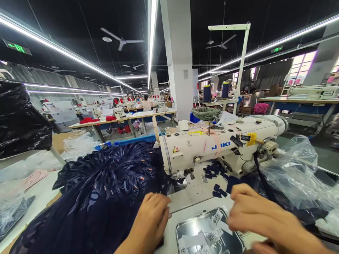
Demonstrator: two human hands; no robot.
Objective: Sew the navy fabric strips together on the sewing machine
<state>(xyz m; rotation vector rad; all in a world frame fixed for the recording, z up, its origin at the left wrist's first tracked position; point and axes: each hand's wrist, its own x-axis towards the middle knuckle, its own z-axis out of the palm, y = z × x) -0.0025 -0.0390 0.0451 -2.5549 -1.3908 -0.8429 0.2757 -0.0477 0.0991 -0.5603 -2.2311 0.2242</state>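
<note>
My left hand (150,220) lies at the right edge of a dark navy, ruffled garment (106,183), its fingers curled together on the fabric. To the right, my right hand (256,211) is held over the right side of a shiny metal tray (178,233). Its fingers are bent and closed, slightly blurred, and what they hold, if anything, is hidden. Inside the tray are several white printed labels (214,234). Small navy fabric pieces (217,190) lie scattered on the bed of a white JUKI sewing machine (190,148), just beyond both hands.
Clear plastic bags (293,173) are heaped at the right, and more plastic (79,144) is at the left. A black bag (21,120) stands at the far left. Two navy thread cones (207,93) stand behind the machine. Other sewing tables and people are farther back.
</note>
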